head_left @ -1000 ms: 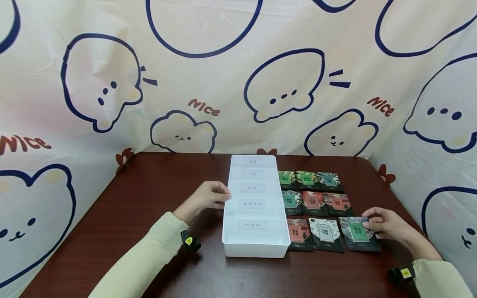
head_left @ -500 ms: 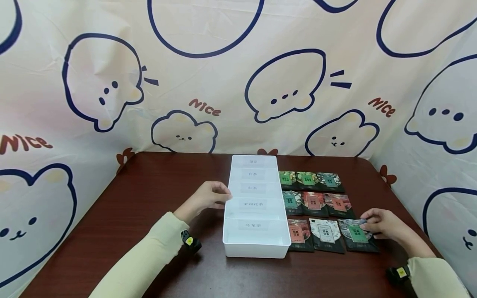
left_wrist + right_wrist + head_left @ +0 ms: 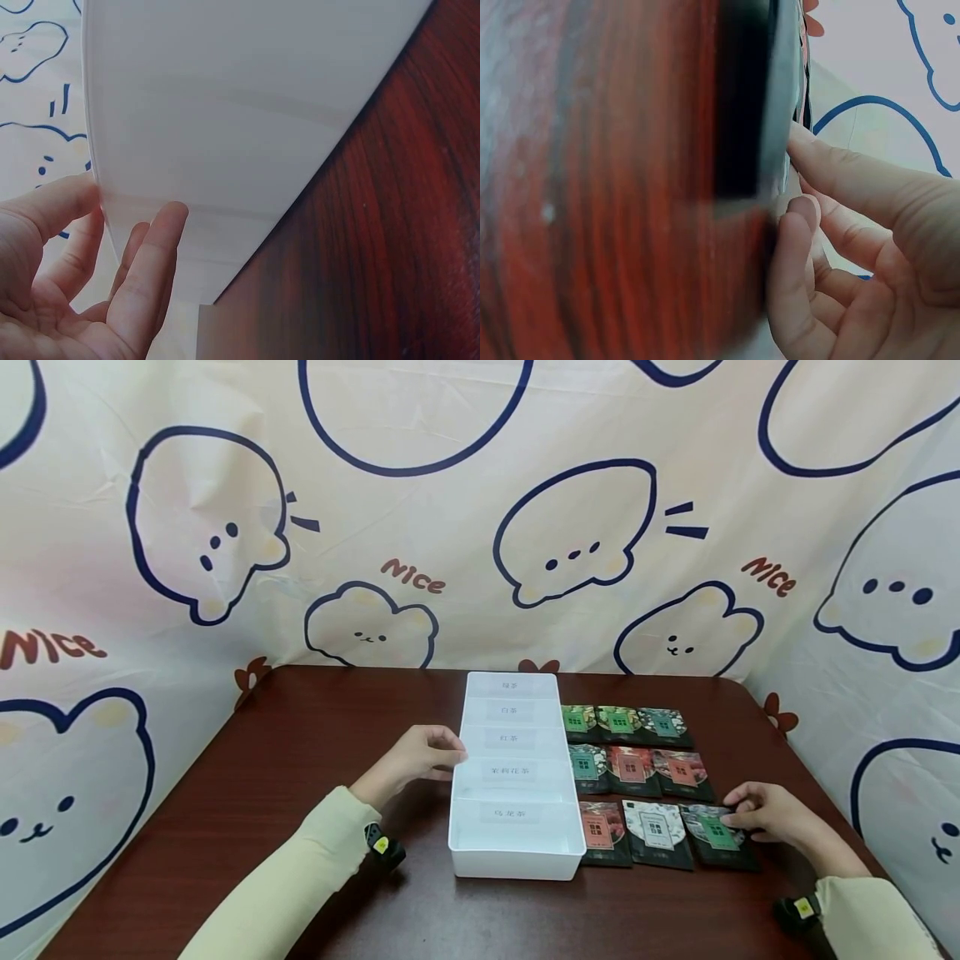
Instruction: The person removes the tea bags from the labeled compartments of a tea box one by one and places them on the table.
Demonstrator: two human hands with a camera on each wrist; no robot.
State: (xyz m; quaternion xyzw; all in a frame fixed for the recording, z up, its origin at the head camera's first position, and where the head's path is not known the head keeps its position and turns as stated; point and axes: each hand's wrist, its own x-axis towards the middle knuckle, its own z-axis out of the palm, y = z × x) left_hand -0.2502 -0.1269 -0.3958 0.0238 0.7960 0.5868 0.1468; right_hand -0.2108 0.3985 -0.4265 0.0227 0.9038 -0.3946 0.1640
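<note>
A long white divided box (image 3: pixel 517 862) stands on the table, its compartments labelled in Chinese characters. My left hand (image 3: pixel 416 762) holds the box's left rim between thumb and forefinger; in the left wrist view the other fingers of the left hand (image 3: pixel 112 277) lie near the outer wall. To the right, my right hand (image 3: pixel 772 817) pinches the right edge of a dark tea sachet with a green label (image 3: pixel 718 832), the rightmost of the front row. Seen from the right wrist, that sachet (image 3: pixel 780 97) appears nearly edge-on, with the thumb on one side of it.
Beside the pinched sachet lie a white-patterned sachet (image 3: pixel 657 828) and a red-labelled one (image 3: pixel 600 830). Two more rows of sachets, a middle row (image 3: pixel 632 768) and a back row (image 3: pixel 619 722), lie behind. A patterned cloth (image 3: pixel 465 527) hangs around the brown table (image 3: pixel 322 710).
My right hand has shifted slightly left with the green-labelled sachet, closer to the white-patterned one, and the sachet's angle has changed a little. The left hand and the box stay put.
</note>
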